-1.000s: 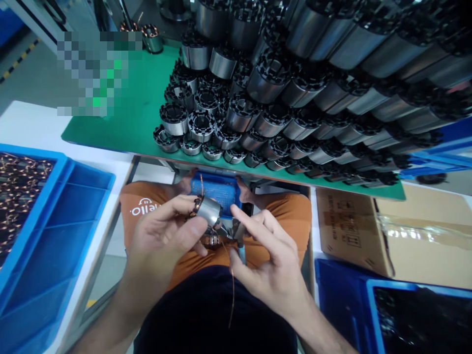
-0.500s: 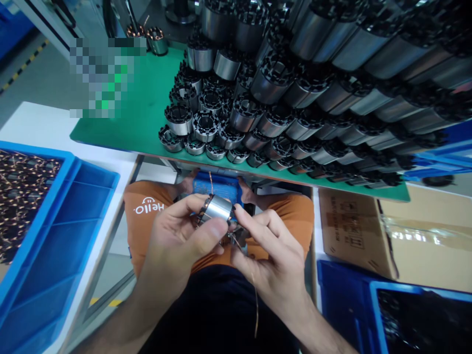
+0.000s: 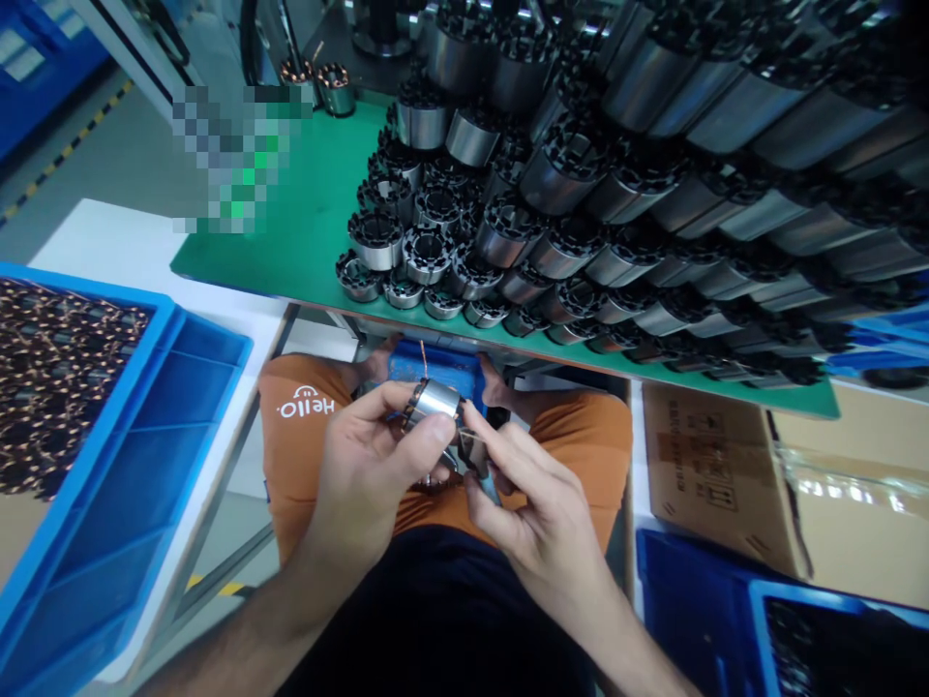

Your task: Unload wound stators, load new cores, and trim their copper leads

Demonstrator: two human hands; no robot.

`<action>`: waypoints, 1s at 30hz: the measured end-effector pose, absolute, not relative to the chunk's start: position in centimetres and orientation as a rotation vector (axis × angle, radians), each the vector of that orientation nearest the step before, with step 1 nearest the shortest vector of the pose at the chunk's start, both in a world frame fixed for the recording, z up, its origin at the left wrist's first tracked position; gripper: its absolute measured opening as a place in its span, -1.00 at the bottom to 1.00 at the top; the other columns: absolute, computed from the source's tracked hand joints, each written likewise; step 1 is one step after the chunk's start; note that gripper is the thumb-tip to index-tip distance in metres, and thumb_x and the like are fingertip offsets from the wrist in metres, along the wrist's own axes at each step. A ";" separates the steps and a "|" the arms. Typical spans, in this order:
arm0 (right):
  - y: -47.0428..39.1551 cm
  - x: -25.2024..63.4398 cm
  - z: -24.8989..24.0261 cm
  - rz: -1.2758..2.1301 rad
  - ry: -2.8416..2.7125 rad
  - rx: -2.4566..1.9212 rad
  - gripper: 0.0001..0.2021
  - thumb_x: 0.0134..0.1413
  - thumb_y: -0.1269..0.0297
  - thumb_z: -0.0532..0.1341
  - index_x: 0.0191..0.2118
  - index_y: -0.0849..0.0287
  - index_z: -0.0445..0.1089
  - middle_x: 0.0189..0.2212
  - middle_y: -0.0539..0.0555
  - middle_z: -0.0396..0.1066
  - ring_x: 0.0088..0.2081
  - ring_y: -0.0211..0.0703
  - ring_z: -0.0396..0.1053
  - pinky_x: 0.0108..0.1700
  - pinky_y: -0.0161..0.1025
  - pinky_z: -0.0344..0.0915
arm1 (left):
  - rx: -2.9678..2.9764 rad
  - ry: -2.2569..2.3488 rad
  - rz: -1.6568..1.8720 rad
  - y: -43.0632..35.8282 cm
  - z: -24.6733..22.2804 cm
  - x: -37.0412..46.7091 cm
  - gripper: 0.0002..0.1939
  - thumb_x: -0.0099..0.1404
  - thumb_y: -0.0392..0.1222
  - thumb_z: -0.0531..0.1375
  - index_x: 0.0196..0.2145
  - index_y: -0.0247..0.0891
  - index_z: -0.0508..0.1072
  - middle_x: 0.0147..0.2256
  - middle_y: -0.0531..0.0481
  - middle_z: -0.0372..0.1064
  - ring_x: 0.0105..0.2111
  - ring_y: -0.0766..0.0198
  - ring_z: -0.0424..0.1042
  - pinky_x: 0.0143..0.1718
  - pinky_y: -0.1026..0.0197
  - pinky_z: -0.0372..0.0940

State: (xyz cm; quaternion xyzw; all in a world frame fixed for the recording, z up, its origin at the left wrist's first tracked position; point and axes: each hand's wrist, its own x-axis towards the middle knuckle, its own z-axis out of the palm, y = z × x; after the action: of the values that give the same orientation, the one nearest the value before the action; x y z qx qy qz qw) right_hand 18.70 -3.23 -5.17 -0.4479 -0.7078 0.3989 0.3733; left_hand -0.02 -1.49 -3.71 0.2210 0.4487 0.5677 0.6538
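Note:
My left hand (image 3: 370,465) grips a small silver motor stator (image 3: 434,399) with copper windings, held over my lap between thumb and fingers. A thin copper wire (image 3: 423,350) sticks up from it. My right hand (image 3: 541,513) pinches a small metal cutter (image 3: 480,457) right against the stator's lower right side. Both hands meet just below the front edge of the green bench top (image 3: 290,252).
Many stacked silver and black stator cores (image 3: 581,184) cover the green bench top. A blue crate (image 3: 108,455) at the left holds wound stators (image 3: 50,378) in its far compartment. A cardboard box (image 3: 762,484) and another blue bin (image 3: 726,620) lie at the right.
The view has shifted so the bench sits further right. My right hand has closed in on the stator, and the long trailing copper wire below it is no longer seen.

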 end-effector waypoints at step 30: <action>-3.2 18.5 -12.7 1.947 -1.315 -1.433 -0.20 0.41 -0.20 0.35 0.63 -0.10 0.28 0.06 0.10 0.60 0.16 0.01 0.55 0.40 -0.04 0.39 | 0.315 1.713 1.727 -10.2 -3.2 -17.5 -0.41 -0.09 0.17 0.76 -0.21 -0.16 0.75 -0.14 -0.09 0.67 -0.25 0.07 0.68 -0.28 0.21 0.68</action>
State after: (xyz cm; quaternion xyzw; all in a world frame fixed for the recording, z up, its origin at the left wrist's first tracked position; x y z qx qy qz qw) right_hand 18.46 -3.18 -12.69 -0.5109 -0.4686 0.6942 0.1936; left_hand -17.48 -10.22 -3.21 0.1210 0.6573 0.6628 0.3376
